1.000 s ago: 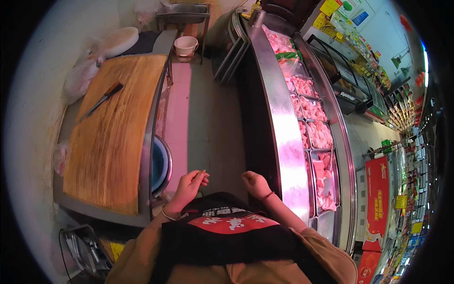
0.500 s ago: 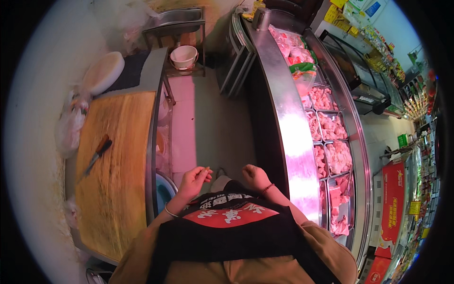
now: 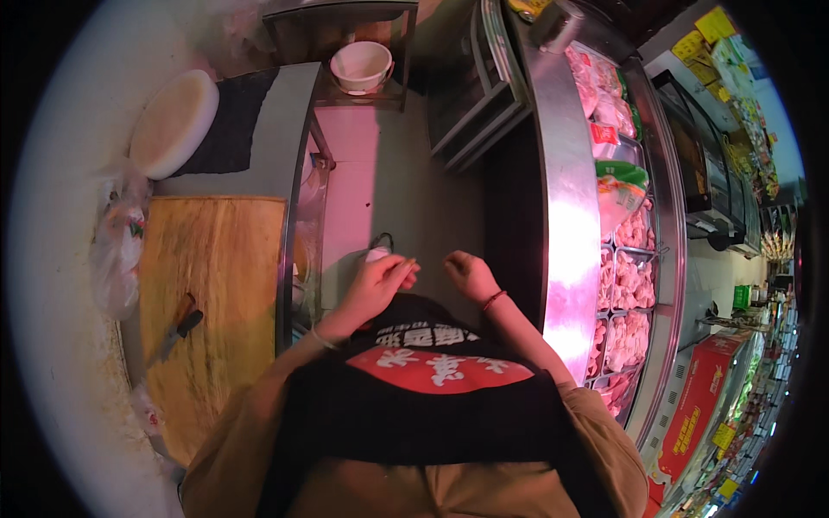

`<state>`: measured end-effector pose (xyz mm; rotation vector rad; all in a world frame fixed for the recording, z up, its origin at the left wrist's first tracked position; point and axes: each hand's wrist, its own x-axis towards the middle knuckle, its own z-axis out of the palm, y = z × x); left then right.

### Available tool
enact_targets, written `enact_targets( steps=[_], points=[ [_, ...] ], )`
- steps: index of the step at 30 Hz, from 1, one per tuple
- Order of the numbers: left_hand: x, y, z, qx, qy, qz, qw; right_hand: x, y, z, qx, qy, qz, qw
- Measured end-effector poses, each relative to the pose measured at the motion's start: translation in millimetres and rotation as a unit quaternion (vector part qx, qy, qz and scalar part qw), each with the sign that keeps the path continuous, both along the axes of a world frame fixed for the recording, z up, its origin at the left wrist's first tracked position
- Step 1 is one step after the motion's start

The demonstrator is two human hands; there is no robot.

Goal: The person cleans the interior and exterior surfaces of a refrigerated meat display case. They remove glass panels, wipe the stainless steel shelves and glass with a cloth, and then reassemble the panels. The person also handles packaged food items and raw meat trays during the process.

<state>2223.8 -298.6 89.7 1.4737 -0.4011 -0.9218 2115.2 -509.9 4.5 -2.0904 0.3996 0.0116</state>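
Observation:
My left hand [image 3: 386, 281] is held in front of my apron [image 3: 440, 371], its fingers curled and the thumb pressed near the fingertips. Whatever may be between those fingers is too small to make out. A short gap to its right, my right hand [image 3: 471, 276] is loosely closed with the knuckles up, and I see nothing in it. Neither hand touches the furniture. To the left, nearest my left hand, lies a wooden cutting board [image 3: 233, 285] on a bench. On it rest what look like two knives [image 3: 186, 325], one brown-handled, one dark-handled.
A metal ledge [image 3: 570, 198] runs along my right, with trays of raw meat [image 3: 633, 285] behind it. Dark-framed panels [image 3: 479, 95] lean out near its far end. Ahead, a white bucket [image 3: 361, 66] stands on a low rack. A thick round white board [image 3: 175, 125] leans at the left wall.
I have moved forward along the aisle. The bucket looks nearer, and the cutting board and knives sit lower in view. Both hands appear higher, still curled.

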Motion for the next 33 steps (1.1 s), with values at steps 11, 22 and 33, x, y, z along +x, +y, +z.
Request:
enact_targets(
  steps=[11, 22, 33],
  points=[
    [211.9, -94.8, 3.1, -0.041, 0.009, -0.030, 0.999, 198.2, -68.1, 13.8, -0.025, 0.098, -0.008, 0.995],
    [349.4, -162.1, -32.0, 0.024, 0.087, -0.002, 0.996, 365.3, -237.0, -118.1, -0.040, 0.071, -0.214, 0.973],
    [490.8, -297.8, -50.2, 0.136, 0.125, -0.003, 0.983, 532.1, -398.9, -167.8, -0.118, 0.279, -0.323, 0.897]
  ],
)
